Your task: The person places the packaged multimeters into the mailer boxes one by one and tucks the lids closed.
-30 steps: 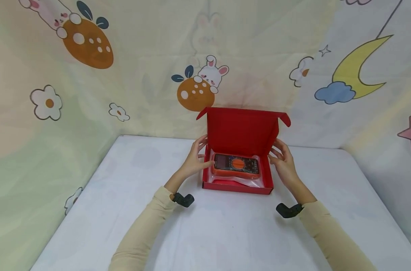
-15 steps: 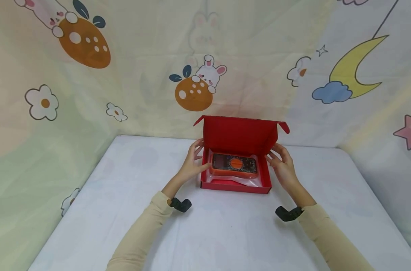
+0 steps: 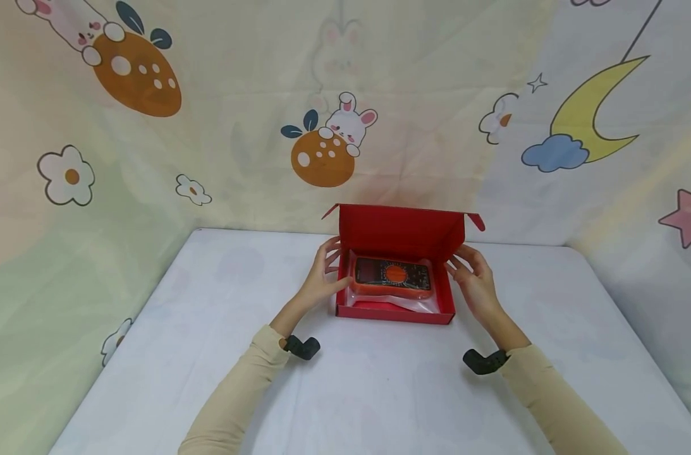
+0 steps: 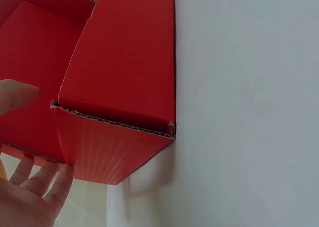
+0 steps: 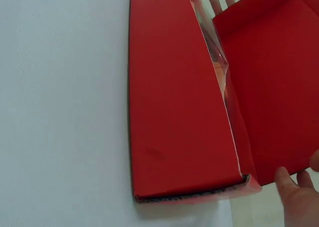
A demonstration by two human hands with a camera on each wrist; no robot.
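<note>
A red cardboard box [image 3: 395, 314] stands on the table, its lid [image 3: 401, 229] raised at the back. Inside lies an orange and black multimeter [image 3: 394, 273] in a clear plastic bag [image 3: 404, 303]. My left hand [image 3: 317, 282] is at the left side; its fingers touch the outside of the red cardboard, with the thumb [image 4: 20, 95] spread apart over the inside. On the right, my right hand [image 3: 478, 287] touches the lid's side edge with its fingertips [image 5: 282, 174]. The multimeter is hidden in the left wrist view; in the right wrist view only a sliver of the bag shows.
The table [image 3: 373, 392] has a white cover, and its back edge lies just behind the box. A patterned cloth [image 3: 254, 126] with rabbits, flowers and a moon hangs behind and at both sides. A black wrist camera [image 3: 302, 347] sits on each wrist.
The lid's upper edge has come down in the head view, with my hands staying beside it. The whole scene has shifted slightly left. The multimeter has kept its place in the box.
</note>
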